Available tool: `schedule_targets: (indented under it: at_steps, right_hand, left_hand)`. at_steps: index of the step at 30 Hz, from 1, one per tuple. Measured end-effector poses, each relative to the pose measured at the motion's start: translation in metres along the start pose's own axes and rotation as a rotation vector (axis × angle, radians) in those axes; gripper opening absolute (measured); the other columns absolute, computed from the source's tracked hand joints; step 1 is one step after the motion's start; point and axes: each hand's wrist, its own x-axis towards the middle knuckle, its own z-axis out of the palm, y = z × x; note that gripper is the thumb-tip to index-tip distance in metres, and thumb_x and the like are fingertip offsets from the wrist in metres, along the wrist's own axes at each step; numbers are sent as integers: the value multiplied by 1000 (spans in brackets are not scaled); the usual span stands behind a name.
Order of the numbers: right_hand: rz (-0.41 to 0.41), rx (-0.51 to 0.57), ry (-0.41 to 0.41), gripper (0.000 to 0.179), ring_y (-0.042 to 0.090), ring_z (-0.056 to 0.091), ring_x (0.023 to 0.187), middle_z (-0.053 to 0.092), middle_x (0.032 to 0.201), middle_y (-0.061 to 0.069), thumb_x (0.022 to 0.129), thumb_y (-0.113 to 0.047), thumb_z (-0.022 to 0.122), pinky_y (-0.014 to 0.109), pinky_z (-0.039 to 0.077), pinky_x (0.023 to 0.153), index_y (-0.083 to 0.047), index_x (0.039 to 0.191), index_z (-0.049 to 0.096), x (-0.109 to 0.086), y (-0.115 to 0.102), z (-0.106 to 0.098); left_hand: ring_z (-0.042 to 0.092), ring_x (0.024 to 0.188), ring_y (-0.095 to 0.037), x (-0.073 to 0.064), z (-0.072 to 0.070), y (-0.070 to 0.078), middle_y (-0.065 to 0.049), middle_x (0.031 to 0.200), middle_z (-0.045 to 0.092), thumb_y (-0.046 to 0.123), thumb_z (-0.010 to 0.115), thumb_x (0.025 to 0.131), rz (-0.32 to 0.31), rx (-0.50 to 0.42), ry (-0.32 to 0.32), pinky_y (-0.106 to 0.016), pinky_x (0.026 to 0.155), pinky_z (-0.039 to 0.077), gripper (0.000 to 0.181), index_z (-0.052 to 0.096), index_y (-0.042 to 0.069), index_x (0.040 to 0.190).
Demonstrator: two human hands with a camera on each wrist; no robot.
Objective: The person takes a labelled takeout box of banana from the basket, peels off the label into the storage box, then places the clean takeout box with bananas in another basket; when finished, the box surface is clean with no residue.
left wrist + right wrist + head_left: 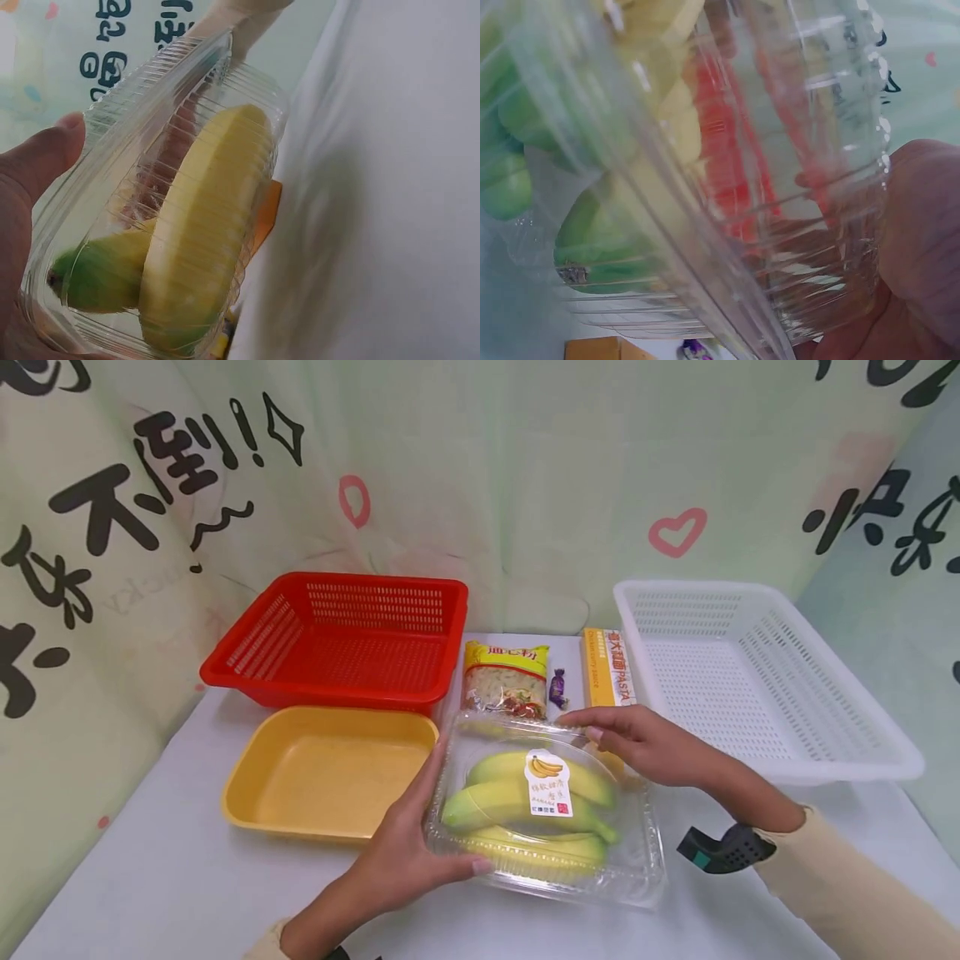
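A clear plastic clamshell box of bananas point(525, 827), with a white label on its lid, is held between both hands. My left hand point(408, 843) grips its left side, thumb over the near edge and fingers along the side. At the far right edge, my right hand point(645, 743) holds the rim between thumb and fingers. The left wrist view shows yellow-green bananas point(206, 225) through the ribbed wall, and white table below the box. In the right wrist view the box wall point(697, 247) fills most of the picture, with part of the right hand point(922, 232) beside it.
Behind the box lie a yellow-topped pasta bag point(506, 681), a small purple-wrapped candy point(558, 689) and an orange-and-white pasta box point(606, 664). A red basket point(300, 693) and a yellow tub point(330, 717) stand at left, a white basket point(840, 772) at right.
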Motion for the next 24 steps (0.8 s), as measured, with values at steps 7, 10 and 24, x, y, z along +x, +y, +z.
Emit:
schedule_targets:
  at_steps: [7, 10, 24]
  right_hand:
    - [7, 9, -18, 32, 26, 55, 99, 63, 126, 12, 100, -1, 49, 26, 45, 75, 0, 130, 60, 0, 8, 7]
    - [17, -16, -14, 32, 25, 55, 103, 62, 128, 11, 100, -3, 50, 25, 45, 80, -1, 130, 61, 0, 12, 9]
    - [54, -36, -18, 31, 24, 56, 112, 62, 127, 10, 101, -5, 48, 35, 48, 93, -5, 129, 61, 1, 28, 21]
  left_hand:
    - [12, 145, -12, -7, 9, -11, 8, 162, 10, 38, 91, 64, 24, -3, 18, -41, 113, 21, 126, 9, 22, 158]
    - [11, 146, -15, -10, 14, -16, 6, 162, 9, 39, 91, 65, 51, 10, 20, -40, 113, 20, 126, 7, 19, 158]
    - [6, 146, -12, -15, 30, -24, 6, 162, 1, 49, 86, 67, -8, 107, -9, -42, 115, 18, 129, -1, 18, 157]
